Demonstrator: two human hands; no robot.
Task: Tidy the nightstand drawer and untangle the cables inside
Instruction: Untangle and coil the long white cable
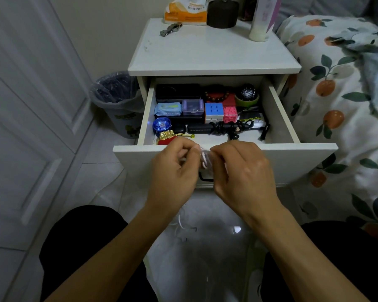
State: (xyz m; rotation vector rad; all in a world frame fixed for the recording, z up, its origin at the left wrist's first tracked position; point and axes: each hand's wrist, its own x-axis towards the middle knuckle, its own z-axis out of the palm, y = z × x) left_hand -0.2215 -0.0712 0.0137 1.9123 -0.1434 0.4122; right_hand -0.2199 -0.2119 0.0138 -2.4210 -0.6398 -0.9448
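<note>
Pinching a small white coiled cable between our left hand and right hand just before the open white wooden nightstand drawer, we judge tidying well along, though a black tangled cord inside awaits.

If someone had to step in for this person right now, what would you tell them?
Left hand and right hand both pinch a small white coiled cable in front of the open drawer. More white cable hangs down between the knees.
Done: drawer contents sit in fairly neat rows, cube in the middle.
Left: finish coiling this cable and stow it; the black cable wound round a dark bar at the drawer's front looks still tangled; then close the drawer.
</note>
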